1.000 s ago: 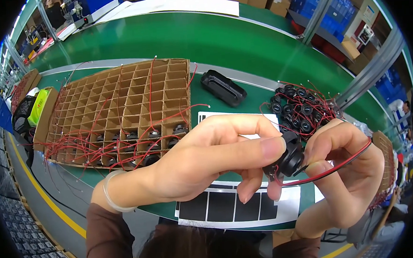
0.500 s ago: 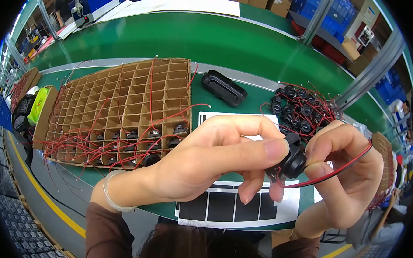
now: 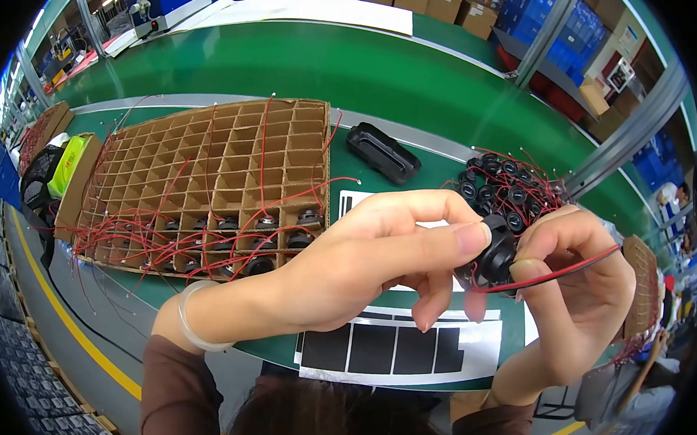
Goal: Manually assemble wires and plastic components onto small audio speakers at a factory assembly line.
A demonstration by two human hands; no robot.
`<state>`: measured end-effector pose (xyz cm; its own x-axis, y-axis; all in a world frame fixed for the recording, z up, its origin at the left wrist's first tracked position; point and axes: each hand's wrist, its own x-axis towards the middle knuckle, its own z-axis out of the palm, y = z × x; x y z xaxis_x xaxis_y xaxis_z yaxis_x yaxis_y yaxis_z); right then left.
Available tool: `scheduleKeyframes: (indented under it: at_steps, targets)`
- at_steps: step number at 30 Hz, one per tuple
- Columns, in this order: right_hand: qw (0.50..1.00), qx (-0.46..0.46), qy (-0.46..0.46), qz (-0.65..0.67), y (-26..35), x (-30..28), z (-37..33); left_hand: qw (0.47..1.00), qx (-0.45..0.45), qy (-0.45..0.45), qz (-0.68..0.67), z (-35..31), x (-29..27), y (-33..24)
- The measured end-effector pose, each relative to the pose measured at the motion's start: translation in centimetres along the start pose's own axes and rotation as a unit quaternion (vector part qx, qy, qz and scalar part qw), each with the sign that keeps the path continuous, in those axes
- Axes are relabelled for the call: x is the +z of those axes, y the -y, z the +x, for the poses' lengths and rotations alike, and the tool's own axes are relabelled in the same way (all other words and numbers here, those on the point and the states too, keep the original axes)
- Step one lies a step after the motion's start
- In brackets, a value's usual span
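Observation:
A small round black speaker (image 3: pixel 496 263) is gripped between the thumb and fingers of my left hand (image 3: pixel 358 256). At the speaker's right edge, the thumb and forefinger of my right hand (image 3: pixel 577 292) are pinched together. Whether they grip the rim or something thin on it is hidden. A red and black wire (image 3: pixel 560 273) runs from the speaker's underside across my right thumb. Below my hands lies a white sheet with black square stickers (image 3: pixel 371 349). Beyond them sits a heap of black speakers (image 3: pixel 512 189) with tangled red wires.
To the left stands a cardboard tray with dividers (image 3: pixel 203 158); its nearer cells hold speakers with trailing red wires. A black plastic case (image 3: pixel 383 153) lies behind my hands on the green table. A green conveyor belt (image 3: pixel 301 58) runs across the back, beside a metal post (image 3: pixel 631 124).
The speaker has turned slightly in my fingers, and my right hand has shifted a little left. The wire now lies flatter across it. The whole view has moved slightly.

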<state>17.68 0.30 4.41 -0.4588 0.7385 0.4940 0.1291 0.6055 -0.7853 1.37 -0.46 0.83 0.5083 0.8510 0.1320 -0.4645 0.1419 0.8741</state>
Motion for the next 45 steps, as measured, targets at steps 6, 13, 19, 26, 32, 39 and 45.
scheduleKeyframes:
  at_steps: [6,13,19,26,32,39,45]
  targets:
    - [0.997,-0.028,-0.054,-0.037,-0.4,0.4,0.1,1.000,-0.007,0.011,-0.009,0.2,-0.1,0.3]
    - [0.986,-0.023,-0.150,-0.073,-0.8,-0.1,0.6,0.997,-0.020,0.043,-0.053,0.0,0.3,-0.2]
    - [0.923,-0.295,-0.037,-0.245,-1.3,0.4,1.0,0.974,0.020,0.079,-0.213,-0.2,-0.7,0.5]
    - [0.886,-0.329,-0.094,-0.313,-2.4,2.3,1.8,0.973,0.124,0.020,-0.193,-0.1,-0.3,0.3]
    - [0.959,-0.173,-0.035,-0.223,-2.0,3.0,1.3,0.966,0.198,-0.050,-0.156,0.1,-1.3,0.2]
    - [0.974,-0.098,-0.061,-0.193,-1.6,2.2,0.9,0.937,0.311,-0.159,-0.025,-3.0,-4.2,-4.0]
    - [0.973,-0.091,-0.032,-0.212,-2.0,2.5,1.0,0.735,0.337,-0.495,0.318,-12.2,-16.2,-12.3]
